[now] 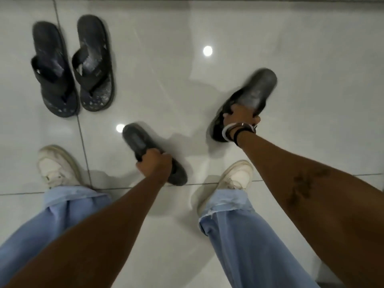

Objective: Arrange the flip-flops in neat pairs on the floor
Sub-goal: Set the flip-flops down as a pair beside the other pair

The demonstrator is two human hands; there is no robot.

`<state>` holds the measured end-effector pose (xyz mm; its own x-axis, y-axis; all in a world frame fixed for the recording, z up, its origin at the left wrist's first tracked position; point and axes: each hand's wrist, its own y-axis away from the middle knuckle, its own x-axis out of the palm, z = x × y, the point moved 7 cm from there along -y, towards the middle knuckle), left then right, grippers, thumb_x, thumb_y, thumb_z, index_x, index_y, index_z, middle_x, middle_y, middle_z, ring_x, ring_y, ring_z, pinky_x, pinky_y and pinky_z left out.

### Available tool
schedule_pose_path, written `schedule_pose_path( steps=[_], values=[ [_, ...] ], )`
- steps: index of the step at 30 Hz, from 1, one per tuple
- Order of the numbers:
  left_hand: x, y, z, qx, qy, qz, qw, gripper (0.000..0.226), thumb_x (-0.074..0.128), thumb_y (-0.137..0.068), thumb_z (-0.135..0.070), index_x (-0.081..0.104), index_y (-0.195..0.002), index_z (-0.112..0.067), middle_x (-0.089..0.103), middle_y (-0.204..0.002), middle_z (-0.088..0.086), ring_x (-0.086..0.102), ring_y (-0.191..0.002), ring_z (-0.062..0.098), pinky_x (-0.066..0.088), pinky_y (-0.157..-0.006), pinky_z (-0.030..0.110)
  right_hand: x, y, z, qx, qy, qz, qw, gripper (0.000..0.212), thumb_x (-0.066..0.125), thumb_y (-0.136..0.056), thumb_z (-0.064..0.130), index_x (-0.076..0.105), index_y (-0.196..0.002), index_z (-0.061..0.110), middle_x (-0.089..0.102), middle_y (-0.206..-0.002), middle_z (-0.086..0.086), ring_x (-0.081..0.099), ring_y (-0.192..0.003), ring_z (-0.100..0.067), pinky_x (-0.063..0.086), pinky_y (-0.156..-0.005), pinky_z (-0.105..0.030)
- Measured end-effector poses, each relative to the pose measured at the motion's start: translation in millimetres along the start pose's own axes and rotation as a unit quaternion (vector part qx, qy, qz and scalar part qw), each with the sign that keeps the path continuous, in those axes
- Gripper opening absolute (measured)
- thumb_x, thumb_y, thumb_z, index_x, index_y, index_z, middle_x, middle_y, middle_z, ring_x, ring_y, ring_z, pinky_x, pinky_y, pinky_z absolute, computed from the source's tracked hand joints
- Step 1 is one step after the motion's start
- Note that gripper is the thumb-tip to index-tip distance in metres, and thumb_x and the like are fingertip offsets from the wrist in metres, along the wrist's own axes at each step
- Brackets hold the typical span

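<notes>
Each hand's clamped round a dark rubber flip-flop – left hand (153,163) on the near one (141,146), right hand (239,115) on the far one (255,90) – while a matching dark pair (72,67) sits side by side on the glossy white tiled floor (311,59), well off to the left.

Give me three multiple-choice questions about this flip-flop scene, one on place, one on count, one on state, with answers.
1. Where does the finished pair of dark flip-flops lie on the glossy white tiled floor?
A. upper left
B. lower right
C. between the white sneakers

2. How many dark flip-flops show?
A. two
B. three
C. four

3. What is the left hand doing?
A. hanging empty
B. gripping a dark flip-flop
C. resting on a knee

Answers: 1 A, the pair sits side by side at upper left. 2 C, two are paired and each of the hands holds one; the right hand grips the other flip-flop. 3 B, its fingers close around the sole.
</notes>
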<state>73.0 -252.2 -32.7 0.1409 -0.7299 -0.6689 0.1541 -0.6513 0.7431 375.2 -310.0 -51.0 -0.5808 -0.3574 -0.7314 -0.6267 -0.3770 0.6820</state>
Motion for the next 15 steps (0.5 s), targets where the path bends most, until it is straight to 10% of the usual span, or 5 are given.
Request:
schedule_pose_path(
  steps=[7, 15],
  values=[
    [-52.1, -36.8, -161.6, 0.231, 0.029, -0.042, 0.972, 0.016, 0.052, -0.089, -0.024, 0.056, -0.075, -0.02, 0.061, -0.081, 0.003, 0.056, -0.097, 0.033, 0.021, -0.074, 0.025, -6.1, -4.6, 73.6, -0.224, 0.062, -0.066, 0.97, 0.009, 0.059, -0.077, 0.014, 0.059, -0.085, 0.016, 0.062, -0.095, -0.005, 0.05, -0.099, -0.026, 0.032, -0.087, -0.037],
    [-49.3, -64.3, -222.7, 0.293, -0.036, -0.041, 0.954, 0.015, 0.055, -0.094, -0.027, 0.064, -0.091, -0.015, 0.07, -0.095, 0.006, 0.063, -0.091, 0.027, 0.034, -0.081, 0.034, -20.8, -40.0, 73.8, -0.138, 0.137, -0.056, 0.979, 0.031, 0.059, -0.081, 0.023, 0.063, -0.112, 0.021, 0.059, -0.123, -0.004, 0.04, -0.124, -0.029, 0.026, -0.103, -0.045]
  ],
)
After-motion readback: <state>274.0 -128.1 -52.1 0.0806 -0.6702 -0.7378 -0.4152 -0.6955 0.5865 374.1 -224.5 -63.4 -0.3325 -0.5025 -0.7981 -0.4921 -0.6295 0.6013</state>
